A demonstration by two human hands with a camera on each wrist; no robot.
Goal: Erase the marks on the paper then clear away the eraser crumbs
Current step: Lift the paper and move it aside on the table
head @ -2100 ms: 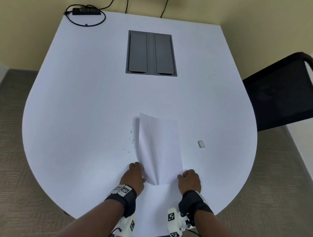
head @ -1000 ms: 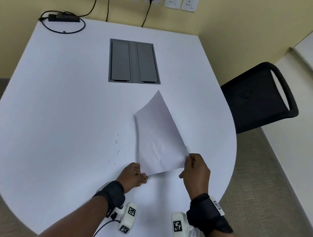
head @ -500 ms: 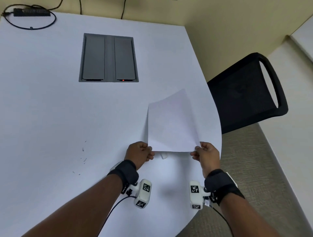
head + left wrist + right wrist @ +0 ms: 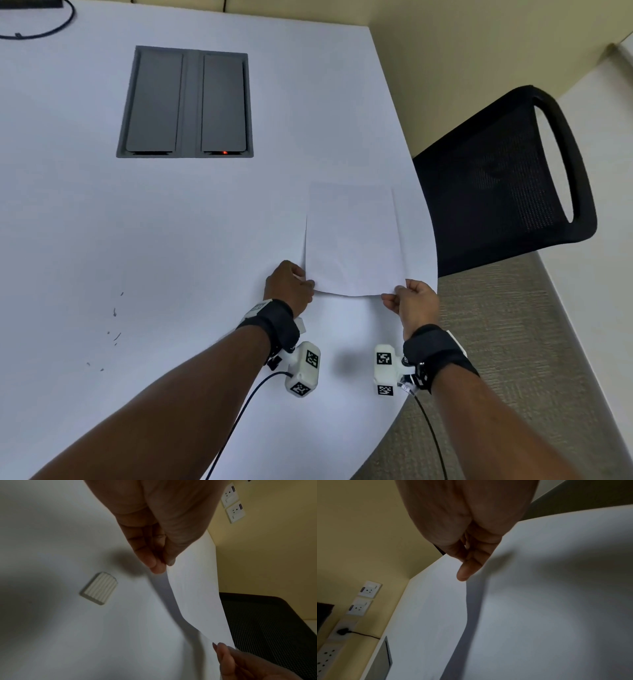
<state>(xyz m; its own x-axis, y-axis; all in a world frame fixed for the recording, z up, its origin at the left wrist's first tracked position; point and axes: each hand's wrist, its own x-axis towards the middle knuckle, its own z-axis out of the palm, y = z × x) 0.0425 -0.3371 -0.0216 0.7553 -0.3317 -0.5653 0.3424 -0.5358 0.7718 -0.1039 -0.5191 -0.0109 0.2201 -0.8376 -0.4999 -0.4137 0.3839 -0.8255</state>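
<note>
Has carried the paper (image 4: 352,240) over to the right since a moment ago, close to the round edge of the table (image 4: 171,222). Has let its far end drop lower too. Cannot tell whether that far end touches the table.

Holds the sheet up by its two near corners. Pinches the near left corner with the left hand (image 4: 289,286), thumb and fingers closed on the edge. Pinches the near right corner with the right hand (image 4: 416,303) the same way, fingers curled in. Lets the near edge sag a little between the two hands. Looks plain white on the top side.

Has left the eraser (image 4: 99,588) lying flat on the table, below the left hand and apart from the paper. Has left the dark eraser crumbs (image 4: 114,329) scattered on the table, well off to the left and far from the sheet.

Wears a black band and a small white camera on each wrist. Faces a black mesh chair (image 4: 496,178) just past the table edge on the right. Looks over a grey panel (image 4: 186,102) with two lids set into the table farther back, with a tiny red light at its near edge. Catches white wall sockets (image 4: 234,503) on the yellow wall in the left wrist view.
</note>
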